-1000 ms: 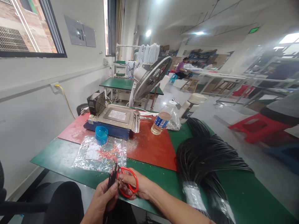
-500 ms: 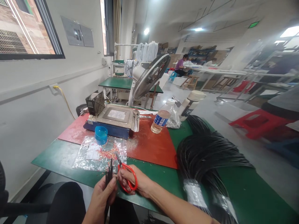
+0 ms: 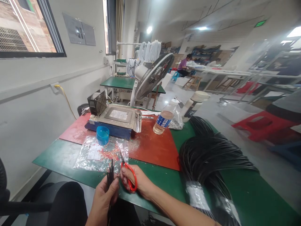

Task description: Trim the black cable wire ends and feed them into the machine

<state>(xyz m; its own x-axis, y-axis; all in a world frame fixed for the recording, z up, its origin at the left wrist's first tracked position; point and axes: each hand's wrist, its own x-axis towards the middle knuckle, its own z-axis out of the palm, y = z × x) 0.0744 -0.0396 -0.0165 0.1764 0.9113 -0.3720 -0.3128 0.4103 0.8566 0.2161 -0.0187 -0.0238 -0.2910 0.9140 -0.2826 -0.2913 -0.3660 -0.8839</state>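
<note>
Several black cables (image 3: pixel 110 172) stand upright in my left hand (image 3: pixel 106 195), their cut ends pointing up and their lengths hanging down toward my lap. My right hand (image 3: pixel 136 179) is closed round red-handled scissors (image 3: pixel 133 178), blades pointing up and slightly left. The fingertips of both hands come close together beside the cables; whether they touch I cannot tell. Just beyond lies a clear plastic bag (image 3: pixel 81 160) strewn with small red and yellowish scraps (image 3: pixel 109 153). A blue round cup (image 3: pixel 102 135) stands at the bag's far edge.
A blue-based heating device (image 3: pixel 113 129) with a small fan sits on the red mat (image 3: pixel 150 150). Behind it are a labelled bottle (image 3: pixel 162 122), a white thermos (image 3: pixel 194 105) and a standing fan (image 3: pixel 154 77). Coiled black cables (image 3: pixel 211 153) cover the green table's right side. A person (image 3: pixel 183 65) sits far back.
The scissors have turned more upright in my right hand, their handles seen more edge-on. My left hand keeps hold of the cables. The whole view has shifted slightly.
</note>
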